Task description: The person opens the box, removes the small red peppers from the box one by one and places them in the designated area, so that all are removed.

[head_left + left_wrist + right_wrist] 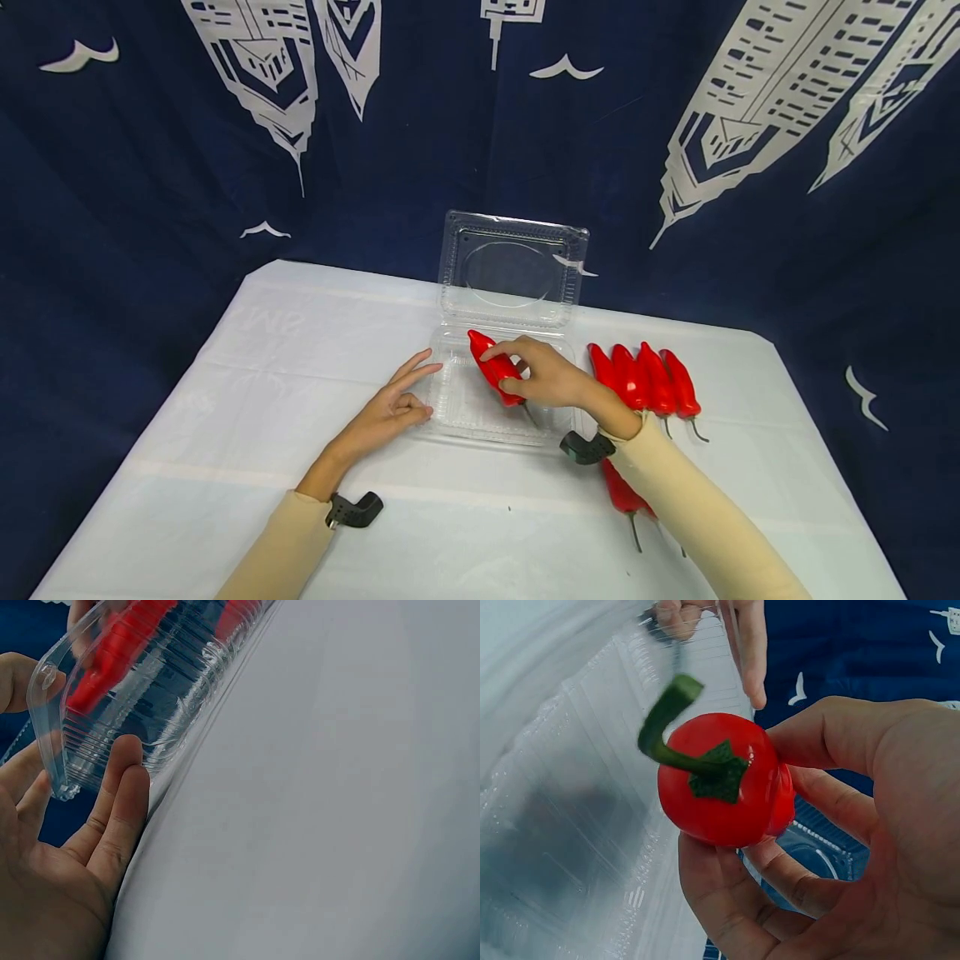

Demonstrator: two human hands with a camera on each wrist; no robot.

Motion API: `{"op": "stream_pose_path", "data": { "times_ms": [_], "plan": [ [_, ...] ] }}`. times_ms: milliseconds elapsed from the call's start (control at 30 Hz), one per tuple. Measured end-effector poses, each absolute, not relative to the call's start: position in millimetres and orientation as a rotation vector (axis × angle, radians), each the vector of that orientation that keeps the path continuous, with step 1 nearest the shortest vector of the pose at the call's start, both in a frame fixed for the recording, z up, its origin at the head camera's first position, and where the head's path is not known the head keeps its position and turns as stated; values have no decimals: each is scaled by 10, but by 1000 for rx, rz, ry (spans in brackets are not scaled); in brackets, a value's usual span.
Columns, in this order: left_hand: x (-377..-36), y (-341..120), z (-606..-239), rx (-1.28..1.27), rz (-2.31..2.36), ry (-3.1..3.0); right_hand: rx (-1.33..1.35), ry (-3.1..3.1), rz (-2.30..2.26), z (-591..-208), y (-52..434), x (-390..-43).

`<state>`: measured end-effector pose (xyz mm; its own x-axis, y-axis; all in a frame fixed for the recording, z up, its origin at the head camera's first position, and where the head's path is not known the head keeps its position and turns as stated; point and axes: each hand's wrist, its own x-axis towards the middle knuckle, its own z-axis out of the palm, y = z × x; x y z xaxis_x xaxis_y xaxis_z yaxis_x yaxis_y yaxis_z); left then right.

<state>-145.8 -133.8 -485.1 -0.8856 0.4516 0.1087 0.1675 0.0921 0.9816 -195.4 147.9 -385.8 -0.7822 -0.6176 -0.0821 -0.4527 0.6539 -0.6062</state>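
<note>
A red chili pepper (495, 371) with a green stem is held by my right hand (543, 375) above the base of a clear plastic clamshell box (465, 421). The right wrist view shows that pepper (712, 780) stem-end first, between the thumb and the curled fingers. My left hand (386, 417) is at the box's left edge, with some fingers extended. Up close, its fingers (124, 802) lie against the box wall (176, 727), and the thumb is by the rim corner. The clear lid (513, 271) stands raised behind the base.
Several more red peppers (678, 383) lie in a row to the right of the box. Others (622, 492) lie nearer, partly hidden under the right forearm. White cloth (225, 433) covers the table, and a dark blue printed curtain (420, 158) hangs behind.
</note>
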Motion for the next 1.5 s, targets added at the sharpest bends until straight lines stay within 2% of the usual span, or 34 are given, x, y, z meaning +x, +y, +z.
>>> {"op": "stream_pose_path", "data": {
  "times_ms": [900, 1500],
  "plan": [
    [-1458, -1339, -4872, 647, 1883, 2153, -694, 2580, -1031, -3807, 1854, -1795],
    [-1465, -1329, -4868, 627, 1873, 2154, -675, 2592, -1107, -3775, 2046, -1673]
  ]
}}
